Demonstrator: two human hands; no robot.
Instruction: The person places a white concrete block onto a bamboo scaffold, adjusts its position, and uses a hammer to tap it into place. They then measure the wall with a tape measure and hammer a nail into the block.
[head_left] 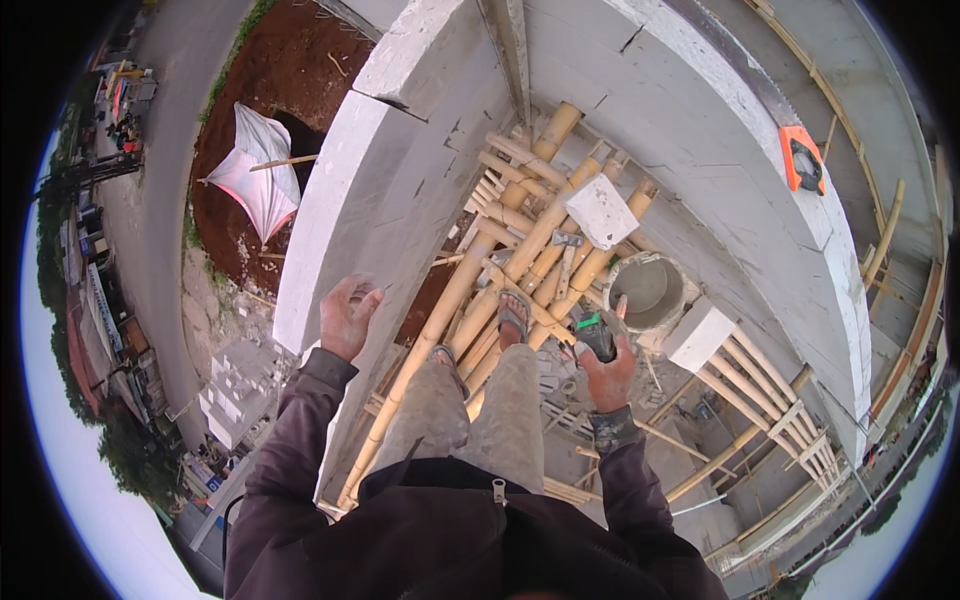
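Note:
My right hand (610, 378) grips a black handheld thing with a green end (595, 336); its exact kind is unclear. One finger of that hand points up beside the bucket (680, 283), which holds grey wet mortar (645, 290). To the left, my left hand (348, 318) hovers by the light block wall (335, 225), fingers loosely bent and apart, with nothing visible in them. Whether it touches the wall I cannot tell. My sandalled feet stand on bamboo poles (530, 250) between two walls.
One white block (600, 211) lies on the bamboo ahead, another block (698, 335) right of the bucket. A handsaw with an orange handle (802, 160) rests on the right wall (680, 110). Gaps between poles show a drop below. Outside left are red soil and a pale tarp (255, 165).

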